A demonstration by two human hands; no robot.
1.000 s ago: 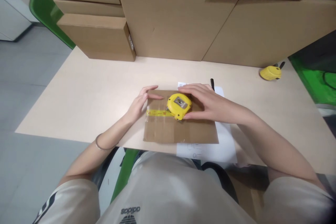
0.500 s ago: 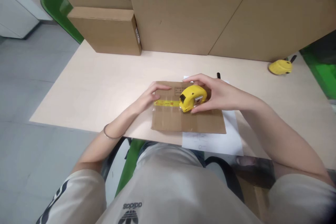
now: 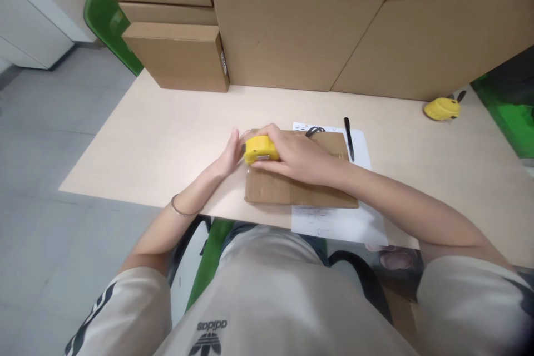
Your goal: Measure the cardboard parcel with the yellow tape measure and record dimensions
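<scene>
My right hand [image 3: 298,157] is closed around a yellow tape measure [image 3: 261,149], held over the left end of a small flat cardboard box [image 3: 300,188]. No blade shows along the box top. At the box's left edge is my left hand [image 3: 230,154], thumb raised and apart, its other fingers reaching toward the far left corner. The tape measure partly hides those fingers. Under the box lies a sheet of white paper [image 3: 340,225] with handwriting on it. A black pen [image 3: 349,139] rests on the paper, just right of the box.
A second yellow tape measure [image 3: 442,109] lies at the table's far right. Large cardboard boxes [image 3: 283,39] stand stacked along the back edge, with a smaller box [image 3: 179,61] at their left. The near edge of the table [image 3: 137,156] runs close to my body.
My right hand has moved left with the tape measure, and the yellow blade that lay across the box is out of sight. My left thumb has lifted; the pen is now uncovered.
</scene>
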